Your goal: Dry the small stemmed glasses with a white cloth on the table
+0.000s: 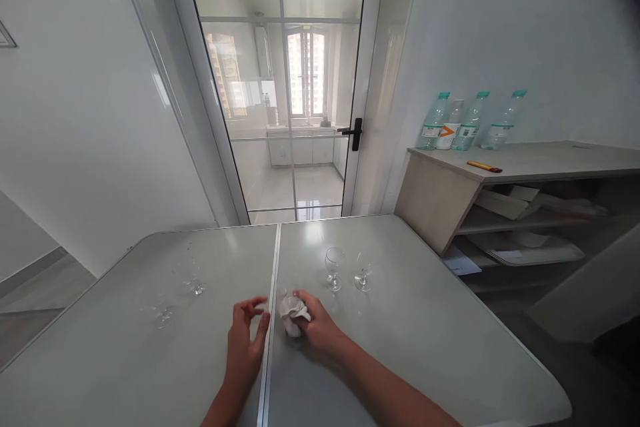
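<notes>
My right hand (316, 325) is closed around a crumpled white cloth (293, 311) on the grey table (410, 333), just right of the table's middle seam. My left hand (245, 337) hovers beside it on the seam's left, fingers curled but apart, holding nothing. Two clear wine glasses (333, 268) (363, 272) stand upright a little beyond my right hand. Two more clear glasses (193, 275) (163, 310) stand on the left half of the table, faint against the surface.
A wooden shelf unit (435, 203) stands to the right of the table, with three water bottles (467, 121) and a yellow pen (484, 166) on top. A glass door (290, 93) with a black handle lies straight ahead.
</notes>
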The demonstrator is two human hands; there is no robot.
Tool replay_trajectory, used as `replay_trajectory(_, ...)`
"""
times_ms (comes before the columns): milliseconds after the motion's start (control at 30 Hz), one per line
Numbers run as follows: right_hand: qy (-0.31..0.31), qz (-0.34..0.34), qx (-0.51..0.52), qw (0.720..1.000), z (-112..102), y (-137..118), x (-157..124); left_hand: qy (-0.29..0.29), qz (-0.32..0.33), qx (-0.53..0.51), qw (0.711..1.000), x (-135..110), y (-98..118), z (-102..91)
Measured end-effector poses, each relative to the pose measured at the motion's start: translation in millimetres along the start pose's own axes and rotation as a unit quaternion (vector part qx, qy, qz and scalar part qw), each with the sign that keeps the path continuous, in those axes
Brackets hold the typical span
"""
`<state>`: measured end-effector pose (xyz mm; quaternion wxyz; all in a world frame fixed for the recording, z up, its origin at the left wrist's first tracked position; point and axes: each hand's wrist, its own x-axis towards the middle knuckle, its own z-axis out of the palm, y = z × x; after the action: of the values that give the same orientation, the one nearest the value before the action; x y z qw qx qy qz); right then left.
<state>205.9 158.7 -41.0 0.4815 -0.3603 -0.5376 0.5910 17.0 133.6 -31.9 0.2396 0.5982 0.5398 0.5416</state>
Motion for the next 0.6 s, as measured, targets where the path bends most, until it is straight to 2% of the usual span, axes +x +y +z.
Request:
replay_trajectory(67,-0.085,0.030,-0.005,0.996,-0.8,-3.3,-1.9,-0.026,-0.023,-0.085,0.996,3.7,0.5,-0.1)
replay_trajectory(133,-0.158,0.060,0.013,0.985,-0.2,-8.1,-3.3,-0.091,-0.055,-0.156,0.982,4.8,1.1,0.7)
replay_trajectory(200,-0.191,0.064,0.008,0.979,0.7,-12.2,-4.0,-0.123,-0.081,-0.193,0.970,3.8,1.6,1.6)
replay_trajectory(300,-0.157,-0.006,-0.121,0.980,3.2,-13.6,-4.9,-0.076,-0.094,-0.201,0.972,1.6,1.9,3.4)
replay_trajectory(367,-0.094,-0.066,-0.256,0.960,5.8,-12.2,-6.4,-0.036,-0.106,-0.191,0.975,1.2,1.8,4.6)
replay_trajectory(433,-0.055,-0.095,-0.342,0.933,8.7,-11.4,-8.2,-0.015,-0.120,-0.192,0.974,1.6,1.6,4.9)
replay_trajectory(500,-0.069,-0.090,-0.319,0.941,10.9,-13.1,-9.0,-0.010,-0.125,-0.211,0.969,2.2,1.7,3.9)
replay_trajectory(600,-0.130,-0.009,-0.108,0.986,11.5,-20.2,-7.4,-0.011,-0.127,-0.238,0.963,2.4,3.1,1.1)
